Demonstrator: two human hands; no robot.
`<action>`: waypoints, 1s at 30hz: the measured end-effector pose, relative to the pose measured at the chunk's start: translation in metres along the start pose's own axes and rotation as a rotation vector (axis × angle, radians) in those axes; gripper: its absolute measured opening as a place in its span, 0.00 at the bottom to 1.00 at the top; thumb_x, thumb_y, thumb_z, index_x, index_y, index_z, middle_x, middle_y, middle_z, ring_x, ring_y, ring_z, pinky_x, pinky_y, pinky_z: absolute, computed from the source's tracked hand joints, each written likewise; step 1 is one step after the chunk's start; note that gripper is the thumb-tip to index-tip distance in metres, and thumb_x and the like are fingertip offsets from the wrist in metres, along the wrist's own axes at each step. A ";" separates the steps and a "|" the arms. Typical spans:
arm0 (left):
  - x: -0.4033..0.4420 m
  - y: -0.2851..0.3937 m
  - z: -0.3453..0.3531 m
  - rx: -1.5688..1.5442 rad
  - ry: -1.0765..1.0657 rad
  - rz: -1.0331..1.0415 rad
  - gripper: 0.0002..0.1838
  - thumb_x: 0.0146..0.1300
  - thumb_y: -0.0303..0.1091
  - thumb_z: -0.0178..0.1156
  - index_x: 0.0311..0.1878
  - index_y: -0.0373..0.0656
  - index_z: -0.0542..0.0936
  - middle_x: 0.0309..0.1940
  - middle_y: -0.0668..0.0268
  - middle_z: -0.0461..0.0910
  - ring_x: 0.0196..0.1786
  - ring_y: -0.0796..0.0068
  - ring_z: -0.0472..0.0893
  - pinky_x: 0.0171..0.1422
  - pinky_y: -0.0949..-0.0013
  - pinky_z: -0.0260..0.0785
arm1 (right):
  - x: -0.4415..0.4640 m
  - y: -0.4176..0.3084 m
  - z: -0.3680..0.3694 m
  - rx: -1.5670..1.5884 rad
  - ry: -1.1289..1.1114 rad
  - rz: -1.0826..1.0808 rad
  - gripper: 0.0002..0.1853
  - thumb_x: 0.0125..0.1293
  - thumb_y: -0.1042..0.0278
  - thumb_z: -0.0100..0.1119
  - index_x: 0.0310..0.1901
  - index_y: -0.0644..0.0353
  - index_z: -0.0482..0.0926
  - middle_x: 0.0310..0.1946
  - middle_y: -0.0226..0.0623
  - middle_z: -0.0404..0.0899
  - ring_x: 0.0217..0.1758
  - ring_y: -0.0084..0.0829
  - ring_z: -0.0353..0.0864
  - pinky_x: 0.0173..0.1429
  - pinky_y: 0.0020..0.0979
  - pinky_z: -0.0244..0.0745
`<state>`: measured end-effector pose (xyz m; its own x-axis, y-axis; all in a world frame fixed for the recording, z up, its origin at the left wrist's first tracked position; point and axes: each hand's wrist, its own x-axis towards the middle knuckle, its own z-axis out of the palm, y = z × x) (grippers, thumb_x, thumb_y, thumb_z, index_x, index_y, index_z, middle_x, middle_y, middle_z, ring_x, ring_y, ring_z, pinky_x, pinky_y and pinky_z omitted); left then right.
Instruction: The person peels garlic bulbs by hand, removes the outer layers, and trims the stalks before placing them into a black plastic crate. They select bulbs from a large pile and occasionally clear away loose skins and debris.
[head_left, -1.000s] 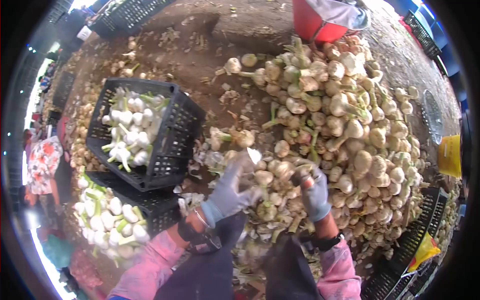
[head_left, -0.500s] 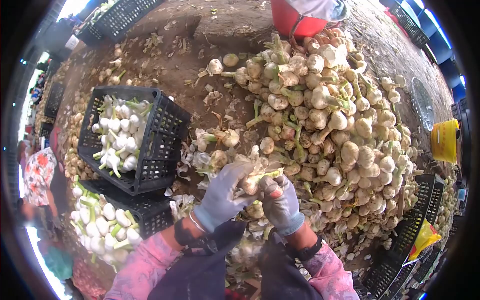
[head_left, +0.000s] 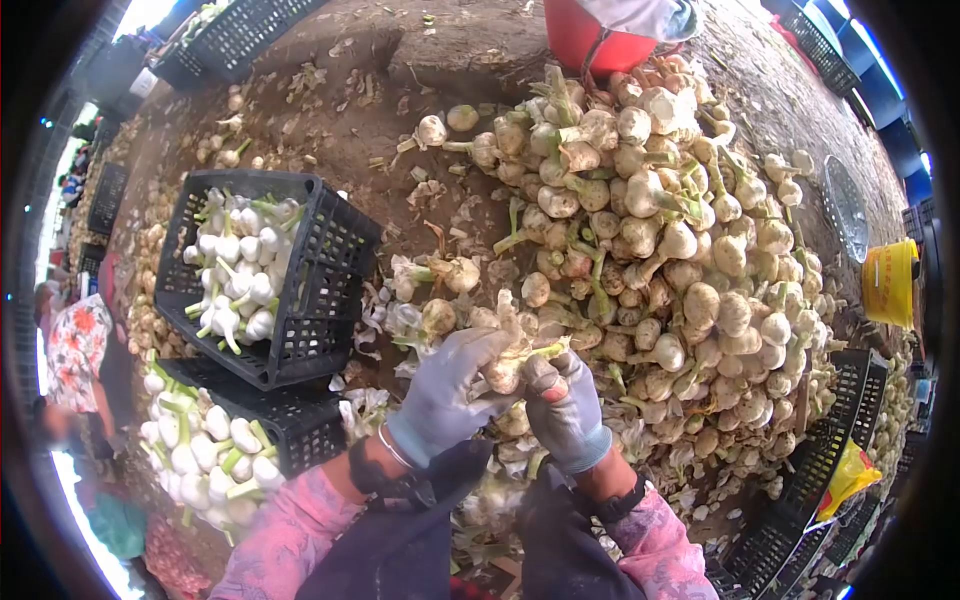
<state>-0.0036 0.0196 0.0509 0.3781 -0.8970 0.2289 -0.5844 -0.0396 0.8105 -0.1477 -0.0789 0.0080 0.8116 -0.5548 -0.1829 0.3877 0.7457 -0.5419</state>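
In a grey glove, my left hand [head_left: 440, 395] is closed around a garlic bulb [head_left: 502, 374] with dirty, papery skin. The bulb's greenish stalk points right, toward my right hand [head_left: 570, 415]. That hand, also gloved, has its fingers bent and pinched at the stalk; a reddish patch shows at the thumb tip. Whether loose skin is between its fingers I cannot make out. A large heap of unpeeled garlic [head_left: 640, 230] lies just beyond and right of my hands. Shed skins [head_left: 405, 320] litter the ground beside my left hand.
Left of me, a tilted black crate [head_left: 330, 285] holds cleaned white garlic; a second black crate [head_left: 310, 425] sits below it beside more white bulbs [head_left: 210, 450]. A red bucket [head_left: 595, 45], yellow bucket [head_left: 888, 283] and black crates [head_left: 840, 420] surround the heap. Another person [head_left: 80, 350] is far left.
My hands stay almost in place around the garlic bulb. My right hand has shifted very slightly, and the bulb's loose skin stands a little differently. The surroundings look the same.
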 end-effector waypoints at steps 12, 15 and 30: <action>-0.013 -0.003 0.008 -0.387 0.037 -0.259 0.32 0.48 0.30 0.77 0.57 0.34 0.77 0.50 0.55 0.81 0.53 0.63 0.82 0.59 0.66 0.74 | -0.001 -0.006 0.011 -0.787 0.167 -0.173 0.15 0.61 0.76 0.65 0.50 0.63 0.82 0.46 0.36 0.83 0.48 0.32 0.82 0.54 0.32 0.76; -0.011 0.004 0.004 -0.398 -0.018 -0.259 0.30 0.53 0.34 0.75 0.57 0.32 0.76 0.47 0.56 0.81 0.52 0.65 0.82 0.58 0.66 0.74 | 0.001 -0.009 0.004 -1.114 0.157 -0.405 0.17 0.52 0.77 0.67 0.46 0.59 0.83 0.44 0.40 0.82 0.46 0.41 0.82 0.51 0.34 0.77; -0.005 -0.008 0.007 -0.714 -0.009 -0.526 0.28 0.63 0.30 0.67 0.64 0.38 0.67 0.50 0.65 0.78 0.53 0.77 0.78 0.60 0.70 0.73 | -0.002 -0.009 0.013 -0.973 0.171 -0.188 0.13 0.59 0.80 0.60 0.47 0.66 0.80 0.37 0.37 0.84 0.40 0.23 0.81 0.48 0.26 0.76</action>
<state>-0.0055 0.0215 0.0398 0.4640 -0.8437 -0.2699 0.2523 -0.1662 0.9533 -0.1471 -0.0791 0.0241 0.6707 -0.7351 -0.0992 -0.0842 0.0574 -0.9948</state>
